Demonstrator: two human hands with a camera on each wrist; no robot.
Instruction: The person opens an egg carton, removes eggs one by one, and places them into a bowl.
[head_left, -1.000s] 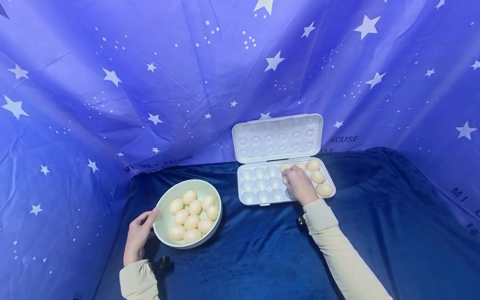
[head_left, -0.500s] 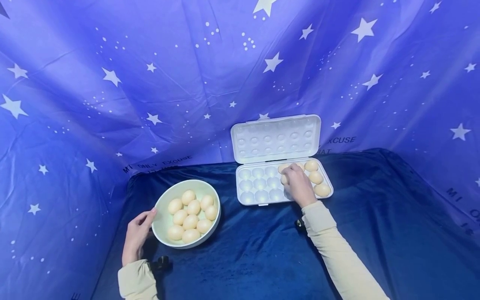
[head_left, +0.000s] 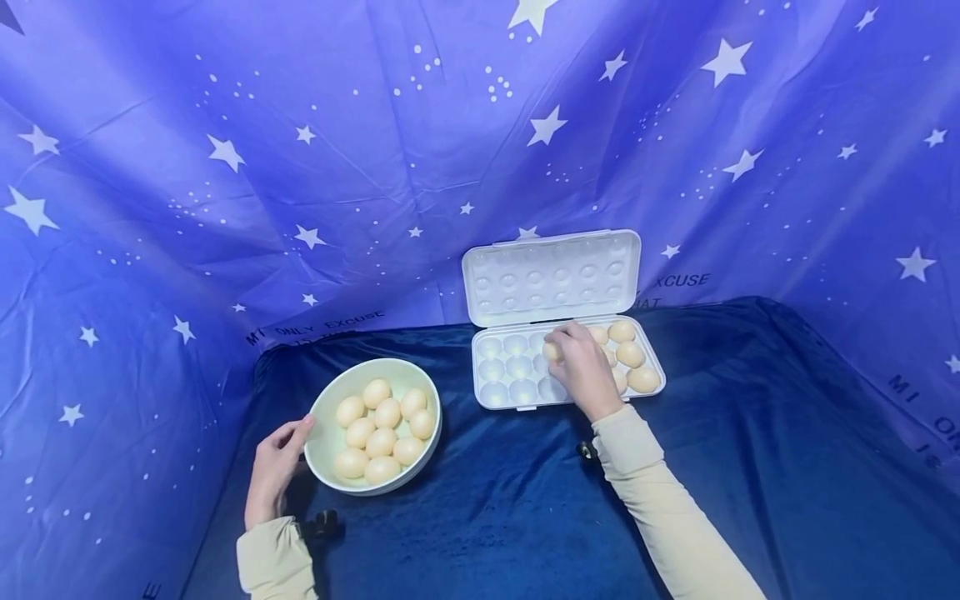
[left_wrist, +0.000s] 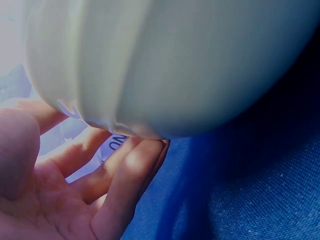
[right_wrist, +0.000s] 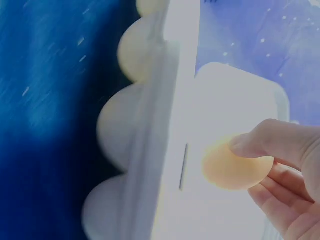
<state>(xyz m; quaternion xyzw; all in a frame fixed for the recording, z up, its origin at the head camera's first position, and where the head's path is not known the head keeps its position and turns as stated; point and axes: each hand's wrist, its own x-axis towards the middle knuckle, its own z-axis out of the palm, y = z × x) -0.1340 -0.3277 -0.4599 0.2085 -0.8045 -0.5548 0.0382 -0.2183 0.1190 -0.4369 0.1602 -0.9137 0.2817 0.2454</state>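
From the head, I see a pale green bowl on a dark blue cloth, with a pile of eggs inside. The left hand is at the bowl's left side, and its thumb is on the rim. Nearer the right side is a white egg box with its lid standing up at the back. The right hand is over the middle of the box and pinches one egg. More eggs, the boxed ones, sit in cups at the right end. A purple-blue curtain with white stars hangs behind.

From the left wrist, I see the outside of the bowl, with ridges running round it. Here the other fingers show, which the head view hides. They bend in and touch the bowl's outer wall, so the hand grips it.

From the right wrist, the pinch is clear: the thumb lies on one side of the egg and fingers press the other. Round cup bottoms bulge out under the box. I cannot tell if the held egg touches a cup.
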